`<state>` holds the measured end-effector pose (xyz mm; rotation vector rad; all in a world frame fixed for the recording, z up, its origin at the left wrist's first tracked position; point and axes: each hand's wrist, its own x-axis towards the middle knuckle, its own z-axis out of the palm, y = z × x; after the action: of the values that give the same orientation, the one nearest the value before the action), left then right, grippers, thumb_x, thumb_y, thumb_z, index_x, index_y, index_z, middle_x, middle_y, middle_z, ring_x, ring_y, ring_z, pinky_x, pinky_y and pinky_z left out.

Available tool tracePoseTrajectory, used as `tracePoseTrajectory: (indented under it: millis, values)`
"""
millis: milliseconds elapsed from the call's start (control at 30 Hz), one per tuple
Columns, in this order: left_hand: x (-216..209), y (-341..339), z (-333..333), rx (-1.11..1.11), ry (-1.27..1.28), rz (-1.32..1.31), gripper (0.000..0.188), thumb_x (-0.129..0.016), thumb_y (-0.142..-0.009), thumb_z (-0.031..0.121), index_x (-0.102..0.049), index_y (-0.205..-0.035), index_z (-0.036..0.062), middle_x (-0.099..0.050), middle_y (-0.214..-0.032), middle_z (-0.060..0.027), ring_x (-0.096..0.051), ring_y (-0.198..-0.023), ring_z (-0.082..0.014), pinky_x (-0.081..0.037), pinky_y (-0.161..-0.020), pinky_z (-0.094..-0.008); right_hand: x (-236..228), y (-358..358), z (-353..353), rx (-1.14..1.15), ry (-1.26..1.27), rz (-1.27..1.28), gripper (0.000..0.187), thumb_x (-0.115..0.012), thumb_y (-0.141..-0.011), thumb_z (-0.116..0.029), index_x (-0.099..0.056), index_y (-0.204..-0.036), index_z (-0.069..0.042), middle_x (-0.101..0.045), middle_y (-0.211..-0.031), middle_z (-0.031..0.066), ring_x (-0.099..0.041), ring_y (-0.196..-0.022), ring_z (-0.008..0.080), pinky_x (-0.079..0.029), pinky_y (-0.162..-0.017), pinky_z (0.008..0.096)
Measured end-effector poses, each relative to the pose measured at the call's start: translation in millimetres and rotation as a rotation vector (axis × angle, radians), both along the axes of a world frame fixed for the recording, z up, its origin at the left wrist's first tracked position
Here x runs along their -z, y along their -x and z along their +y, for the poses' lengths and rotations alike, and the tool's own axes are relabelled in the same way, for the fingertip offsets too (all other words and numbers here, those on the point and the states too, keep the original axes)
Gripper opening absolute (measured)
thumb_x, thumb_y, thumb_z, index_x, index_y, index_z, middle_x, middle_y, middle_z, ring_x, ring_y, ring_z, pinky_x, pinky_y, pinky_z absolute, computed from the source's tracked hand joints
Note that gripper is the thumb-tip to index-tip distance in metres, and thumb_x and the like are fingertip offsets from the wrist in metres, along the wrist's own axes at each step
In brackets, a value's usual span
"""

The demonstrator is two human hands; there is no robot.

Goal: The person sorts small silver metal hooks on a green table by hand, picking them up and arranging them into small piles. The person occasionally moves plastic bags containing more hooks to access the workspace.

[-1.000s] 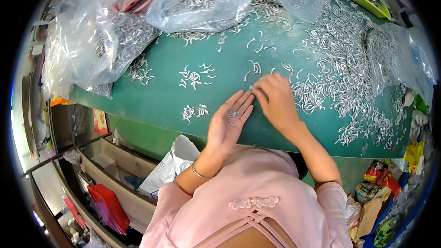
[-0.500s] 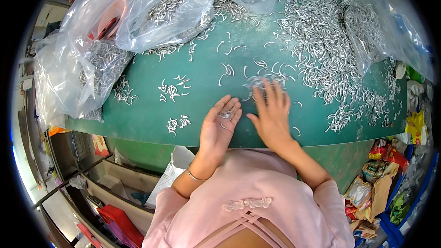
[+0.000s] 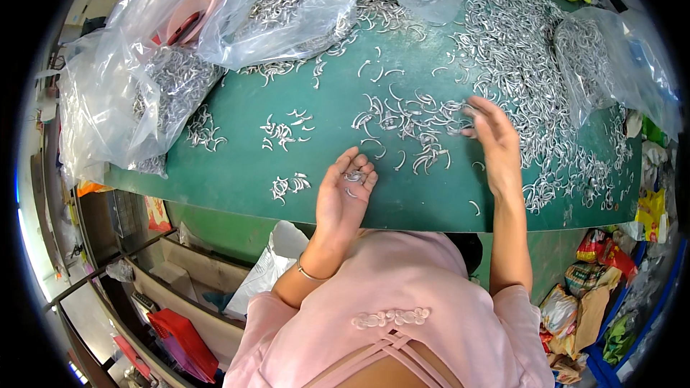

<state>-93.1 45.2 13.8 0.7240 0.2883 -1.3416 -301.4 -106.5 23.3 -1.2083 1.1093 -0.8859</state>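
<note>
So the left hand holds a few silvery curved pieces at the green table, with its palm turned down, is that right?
Not quite: the palm is turned up, as the head view shows. The left hand does hold a few silvery curved pieces at the green table.

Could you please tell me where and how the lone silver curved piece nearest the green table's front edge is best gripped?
I would pinch the thin silver curved piece by its middle, coming from above with the bare right hand: it appears to lie flat on the green tabletop, apart from other pieces, leaving both sides free.
</note>
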Motion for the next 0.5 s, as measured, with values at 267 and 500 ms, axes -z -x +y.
tracePoseTrajectory:
  millis: [267, 500]
  values:
    - [-4.5, 2.9, -5.0, 0.014, -0.038, -0.021, 0.027, -0.05, -0.096, 0.012, -0.053, -0.12, -0.001, -0.057, -0.097, -0.0091, -0.055, -0.087, -0.0202, -0.05, -0.079, -0.0324, 1.3, -30.9, 33.6, -0.216, 0.695, 0.768, 0.047, -0.073, -0.084, -0.021, -0.06, -0.128, -0.01, -0.051, -0.14, 0.0135, -0.045, -0.131, 0.0345, -0.028, -0.111, 0.0507]
    - [-5.3, 0.3, 0.0, 0.014, -0.034, -0.068, 0.026, -0.048, -0.097, 0.011, -0.052, -0.119, -0.0004, -0.052, -0.09, -0.0061, -0.049, -0.077, -0.0163, -0.043, -0.069, -0.0299, 6.8, -5.6, 23.6, -0.22, 0.746, 0.877, 0.023, -0.071, -0.083, -0.008, -0.067, -0.105, -0.005, -0.063, -0.106, 0.0084, -0.057, -0.105, 0.0296, -0.041, -0.092, 0.0476]
